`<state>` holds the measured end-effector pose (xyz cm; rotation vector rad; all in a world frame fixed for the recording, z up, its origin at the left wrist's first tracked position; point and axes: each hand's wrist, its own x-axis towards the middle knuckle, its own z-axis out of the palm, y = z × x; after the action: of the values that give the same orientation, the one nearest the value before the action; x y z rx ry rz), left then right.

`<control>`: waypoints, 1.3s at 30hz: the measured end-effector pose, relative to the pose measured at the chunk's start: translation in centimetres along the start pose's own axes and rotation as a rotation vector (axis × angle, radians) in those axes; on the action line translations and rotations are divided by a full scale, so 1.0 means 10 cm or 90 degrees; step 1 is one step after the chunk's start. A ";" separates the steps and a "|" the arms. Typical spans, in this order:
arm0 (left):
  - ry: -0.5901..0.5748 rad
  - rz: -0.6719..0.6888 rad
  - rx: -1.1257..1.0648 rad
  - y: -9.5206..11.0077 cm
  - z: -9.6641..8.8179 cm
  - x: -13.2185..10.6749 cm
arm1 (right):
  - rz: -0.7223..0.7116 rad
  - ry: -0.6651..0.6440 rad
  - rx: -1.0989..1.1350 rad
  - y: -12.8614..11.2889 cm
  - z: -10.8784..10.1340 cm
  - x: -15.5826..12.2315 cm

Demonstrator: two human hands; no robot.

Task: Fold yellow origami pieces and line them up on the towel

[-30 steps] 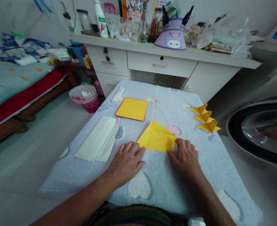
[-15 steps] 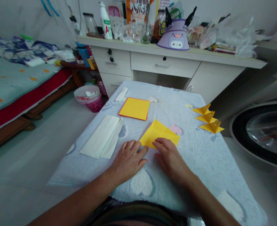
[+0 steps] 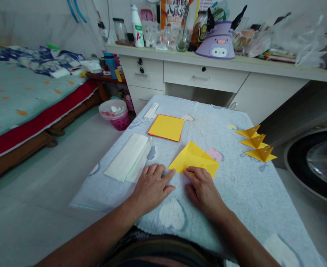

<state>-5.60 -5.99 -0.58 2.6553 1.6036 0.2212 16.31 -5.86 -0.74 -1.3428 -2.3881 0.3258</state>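
Note:
A folded yellow paper sheet (image 3: 194, 159) lies on the light blue cloth-covered table (image 3: 235, 185). My left hand (image 3: 151, 187) rests flat on the cloth, fingers stretched out, its fingertips touching the paper's near left corner. My right hand (image 3: 203, 189) lies palm down with its fingertips pressing the paper's near edge. Neither hand grips anything.
A stack of yellow square paper (image 3: 166, 127) lies farther back, a folded white cloth (image 3: 130, 157) at the left, and three folded yellow paper shapes (image 3: 255, 142) near the right edge. A white desk (image 3: 208, 74) stands behind, a bed (image 3: 18, 100) to the left, a pink bin (image 3: 115, 113) on the floor.
My right hand slid left along the paper's near edge from its right corner toward the middle. The left hand stayed at the left corner. The camera view shifted slightly.

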 end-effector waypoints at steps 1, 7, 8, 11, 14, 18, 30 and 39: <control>0.000 -0.002 -0.001 0.00 0.00 0.00 | -0.001 0.001 -0.002 0.00 0.00 0.00; -0.002 -0.016 -0.011 0.00 -0.02 -0.02 | 0.000 -0.009 -0.008 0.01 0.00 0.00; -0.003 -0.019 -0.008 0.00 -0.02 -0.02 | 0.000 -0.010 -0.007 0.00 0.00 0.00; -0.004 -0.033 0.002 0.00 -0.02 -0.03 | 0.000 -0.009 -0.002 0.00 -0.01 0.00; -0.001 -0.052 0.005 0.02 -0.01 -0.03 | 0.003 -0.012 -0.001 -0.01 -0.02 0.00; 0.002 -0.091 -0.002 0.04 0.01 -0.04 | 0.010 -0.020 0.001 0.00 -0.01 0.00; 0.074 -0.185 -0.167 0.01 0.01 0.27 | 0.011 -0.012 0.018 0.00 -0.01 -0.01; 0.095 -0.249 -0.124 0.09 0.10 0.44 | 0.005 -0.033 -0.015 -0.01 0.00 -0.01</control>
<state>-2.67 -2.44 -1.01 2.1752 1.9867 0.5378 16.23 -6.01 -0.70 -1.3707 -2.4367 0.3383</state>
